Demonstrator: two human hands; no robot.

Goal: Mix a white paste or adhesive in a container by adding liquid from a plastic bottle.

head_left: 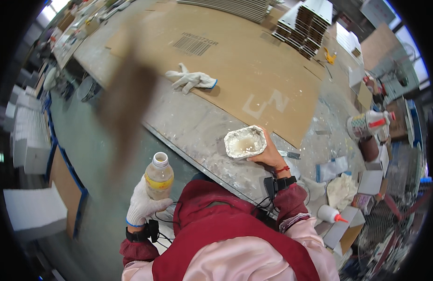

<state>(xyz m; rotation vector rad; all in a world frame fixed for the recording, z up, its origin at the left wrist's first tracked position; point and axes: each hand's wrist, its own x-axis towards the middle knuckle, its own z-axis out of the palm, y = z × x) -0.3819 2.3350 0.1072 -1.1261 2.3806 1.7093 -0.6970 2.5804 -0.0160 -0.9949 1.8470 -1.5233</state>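
In a white knit glove, my left hand (pixel 144 202) is wrapped round an uncapped clear plastic bottle (pixel 160 180) with a yellow label. The bottle stands upright in my grip, left of the table edge. My bare right hand (pixel 269 152) grips a small white-crusted container (pixel 229 146) by its right side, over the near part of the table. Cloudy, pale liquid shows inside this container. Just right of my right hand lies a flat metal-tipped tool (pixel 291 154), partly hidden. A loose white glove with a blue cuff (pixel 192 79) rests farther back.
Brown cardboard (pixel 254 61) covers much of the grey table (pixel 198 136). Stacked white strips (pixel 305 23) stand at the back. A spray bottle (pixel 368 124) and a white glue bottle (pixel 330 214) are at right, near a fan (pixel 382 239). A blurred brown shape (pixel 130 93) hangs at left.
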